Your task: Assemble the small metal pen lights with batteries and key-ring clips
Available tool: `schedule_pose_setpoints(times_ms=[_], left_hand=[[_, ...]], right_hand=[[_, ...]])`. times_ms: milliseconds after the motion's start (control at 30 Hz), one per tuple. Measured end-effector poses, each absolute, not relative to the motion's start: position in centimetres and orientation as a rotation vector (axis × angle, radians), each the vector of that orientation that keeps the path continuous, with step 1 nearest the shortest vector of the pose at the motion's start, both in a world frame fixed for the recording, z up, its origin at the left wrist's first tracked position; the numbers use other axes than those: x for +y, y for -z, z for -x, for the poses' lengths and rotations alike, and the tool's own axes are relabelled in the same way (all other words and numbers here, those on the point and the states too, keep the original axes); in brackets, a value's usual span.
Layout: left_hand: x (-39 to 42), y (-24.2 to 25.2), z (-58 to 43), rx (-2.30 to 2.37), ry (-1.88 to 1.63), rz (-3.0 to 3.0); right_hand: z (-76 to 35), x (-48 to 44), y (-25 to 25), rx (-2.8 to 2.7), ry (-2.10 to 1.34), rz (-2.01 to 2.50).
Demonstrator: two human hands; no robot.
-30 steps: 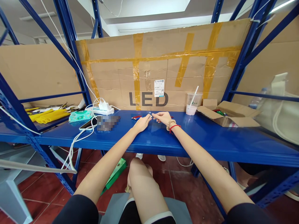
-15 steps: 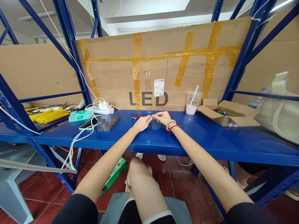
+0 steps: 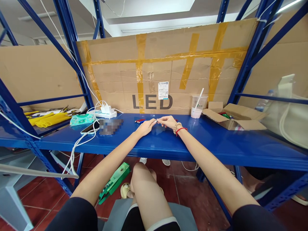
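Both my hands reach out over the blue shelf (image 3: 216,141) and meet near its middle. My left hand (image 3: 146,126) and my right hand (image 3: 167,121) pinch a small thin object between their fingertips; it is too small to name. A bead bracelet and a red string (image 3: 179,129) sit on my right wrist. A few small red pen-like pieces (image 3: 140,121) lie on the shelf just left of my left hand.
A taped cardboard sheet marked LED (image 3: 163,70) backs the shelf. A plastic cup with a straw (image 3: 198,106) and an open carton (image 3: 233,119) stand right. A phone (image 3: 89,128), white charger (image 3: 106,111), cables, tissue pack (image 3: 81,119) and yellow tubes (image 3: 48,119) lie left.
My hands stay pinched together at the same spot. The view has shifted slightly, and a green box on the floor shows more.
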State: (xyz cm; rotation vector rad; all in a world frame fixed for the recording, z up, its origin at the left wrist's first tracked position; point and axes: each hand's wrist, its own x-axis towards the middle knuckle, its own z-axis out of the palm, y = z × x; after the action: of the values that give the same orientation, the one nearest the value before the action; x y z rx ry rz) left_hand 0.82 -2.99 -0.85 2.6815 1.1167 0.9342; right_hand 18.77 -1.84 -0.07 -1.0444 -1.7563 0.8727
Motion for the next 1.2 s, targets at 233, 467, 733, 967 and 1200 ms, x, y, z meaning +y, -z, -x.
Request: schedule_pose_setpoints(times_ms=[233,467,733,967,1200], left_hand=[[-2.9,1.0,-0.8,1.061,-0.961,-2.686],[-2.8,1.1,-0.7,0.970,-1.008,-2.715],[-2.9,0.7,-0.7,0.830,-1.103,-2.761],[-2.2,1.0,-0.8,1.053,-1.022,-2.657],[-1.8,1.2,-0.5,1.232,-1.040,-2.491]], right_hand=[[-18.8,-2.1,-0.1,-1.691,-0.929,1.176],[-18.9,-2.4,-0.3,-1.749,-0.954,1.168],[-18.4,-2.7,-0.2,-1.704,-1.054,1.182],[-18.8,-1.1,0.5,-1.729,-0.990,1.177],[-18.9,-1.0,0.4,-1.700,-0.748,1.017]])
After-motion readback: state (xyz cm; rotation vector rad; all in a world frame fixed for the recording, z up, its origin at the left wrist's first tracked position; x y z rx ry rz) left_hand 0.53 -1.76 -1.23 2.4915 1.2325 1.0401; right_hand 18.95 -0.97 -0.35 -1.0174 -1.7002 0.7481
